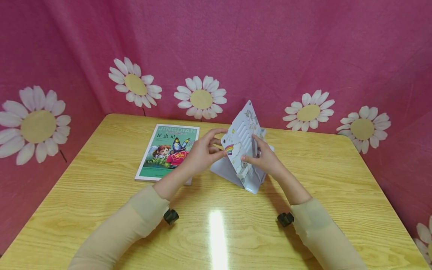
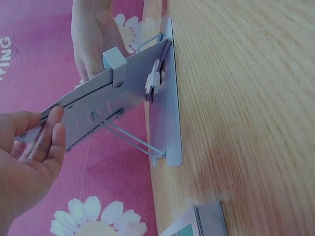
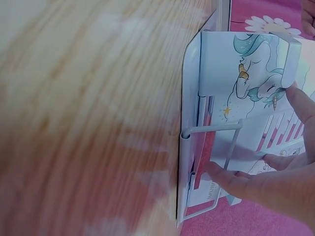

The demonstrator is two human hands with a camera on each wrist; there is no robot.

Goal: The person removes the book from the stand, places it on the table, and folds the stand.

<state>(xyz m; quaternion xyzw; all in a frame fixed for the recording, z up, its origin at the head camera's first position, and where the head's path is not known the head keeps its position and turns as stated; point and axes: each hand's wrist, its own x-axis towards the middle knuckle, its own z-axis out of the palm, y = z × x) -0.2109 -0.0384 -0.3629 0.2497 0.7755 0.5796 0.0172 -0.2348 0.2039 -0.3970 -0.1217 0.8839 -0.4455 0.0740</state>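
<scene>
A white metal book stand [image 1: 239,132] with unicorn and rainbow pictures stands on the table, its slotted panel tilted up from a flat base. My left hand [image 1: 202,150] pinches the panel's left edge, thumb on one face and fingers on the other. Behind the panel, a wire prop [image 2: 133,139] runs down to the base [image 2: 171,105]. My right hand [image 3: 283,182] is at the front of the panel with fingers spread. One fingertip is right at a bent clip [image 3: 291,59], and another is beside the wire page holder [image 3: 229,152].
Left of the stand lies a green-covered book [image 1: 155,159], partly covered by my left forearm. Wooden tabletop [image 1: 189,232] stretches around both things. A pink curtain [image 1: 236,48] with daisies hangs behind the table's far edge.
</scene>
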